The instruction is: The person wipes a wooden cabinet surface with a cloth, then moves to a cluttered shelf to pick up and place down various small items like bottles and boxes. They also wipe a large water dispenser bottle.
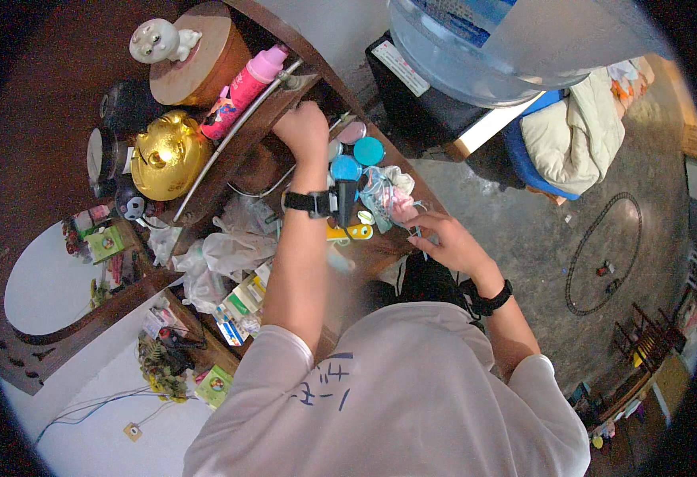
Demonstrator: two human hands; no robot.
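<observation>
My left hand [305, 134] reaches in under the upper board of a dark wooden shelf unit [247, 140]. Its fingertips are hidden, so I cannot tell whether it holds anything. My right hand [447, 241] is at the shelf's near corner, its thumb and fingers on the edge of a clear bluish plastic bag [378, 191]. Pink and cream cloth [402, 206] shows in and beside this bag. Between the hands sit round tubs with a teal lid [369, 151], a blue lid [346, 168] and a pink lid [352, 132]. A yellow cartoon-shaped item [357, 232] lies below them.
On the upper board are a pink spray bottle [244, 92], a gold round ornament [169, 156] and a white figurine [156, 42]. Crumpled plastic bags [223, 256] and small boxes [241, 307] fill the left side. A large water bottle [473, 71] stands ahead; a toy track [569, 268] lies on the floor.
</observation>
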